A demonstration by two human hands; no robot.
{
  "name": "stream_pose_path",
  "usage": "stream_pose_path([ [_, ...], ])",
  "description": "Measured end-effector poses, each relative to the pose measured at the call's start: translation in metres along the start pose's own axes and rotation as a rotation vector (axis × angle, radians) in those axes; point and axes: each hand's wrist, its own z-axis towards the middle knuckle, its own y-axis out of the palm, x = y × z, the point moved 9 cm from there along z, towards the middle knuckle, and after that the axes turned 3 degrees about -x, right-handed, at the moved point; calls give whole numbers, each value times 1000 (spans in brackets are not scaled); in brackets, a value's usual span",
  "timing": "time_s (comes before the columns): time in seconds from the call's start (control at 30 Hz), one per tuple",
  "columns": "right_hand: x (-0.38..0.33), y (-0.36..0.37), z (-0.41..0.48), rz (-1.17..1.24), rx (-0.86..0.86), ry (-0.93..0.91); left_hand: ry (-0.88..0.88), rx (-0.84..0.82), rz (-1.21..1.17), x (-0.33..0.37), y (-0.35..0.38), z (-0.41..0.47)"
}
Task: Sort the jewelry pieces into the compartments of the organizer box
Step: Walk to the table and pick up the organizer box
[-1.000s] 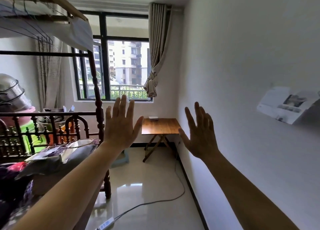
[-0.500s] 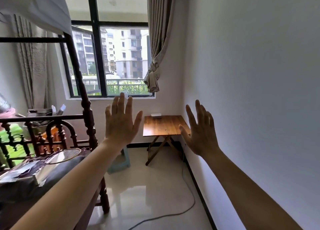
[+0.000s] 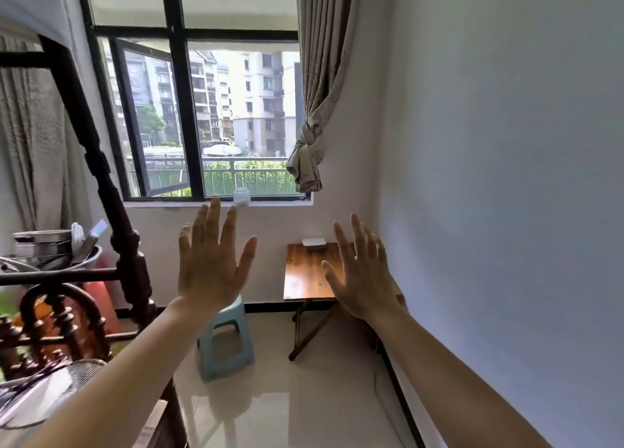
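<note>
1. A small wooden folding counter stands in the far corner of a narrow room, against the white wall on the right and under the window.
2. A small white box sits on the counter's far edge, near the wall under the window; whether it is the organizer box cannot be told from here, and no jewelry can be made out.
3. A pale blue plastic stool stands on the glossy tiled floor, just left of the counter.
4. A beige curtain, knotted at its lower part, hangs at the window's right side; apartment blocks and a green railing show through the glass.
5. A dark carved wooden bed frame fills the left side, with metal pots behind it.
6. A thin white cable runs along the floor by the right wall.
7. The left hand is raised in the air, back toward the camera, fingers spread wide and pointing up; it holds nothing and touches nothing.
8. The right hand is likewise raised and fully spread, empty, seen in front of the counter's right part but apart from it.
9. Both bare forearms reach forward from the lower corners of the view.
</note>
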Motion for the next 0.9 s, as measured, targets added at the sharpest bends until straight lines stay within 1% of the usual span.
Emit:
stream_pose_path([
  [0.1, -1, 51, 53, -33, 11, -32, 11, -1, 1, -32, 52, 42],
  [0.23, 9, 113, 129, -29, -3, 11, -11, -22, -38, -79, 117, 111],
  [0.3, 17, 141, 162, -41, 0, 12, 14, -43, -34, -97, 151, 146],
  [0.43, 46, 195, 218, -42, 8, 85, 17, -74, -41, -127, 219, 207],
  [0.57, 76, 256, 268, -59, 4, 112, 67, -101, -22, -152, 293, 258],
  [0.63, 93, 289, 297, -62, 19, 137, 59, -108, -21, -168, 333, 287],
  [0.77, 122, 363, 360, -39, 20, 151, 50, -125, -8, -200, 415, 350],
  [0.9, 142, 428, 446, -32, -10, 145, 39, -179, 23, -235, 489, 420],
])
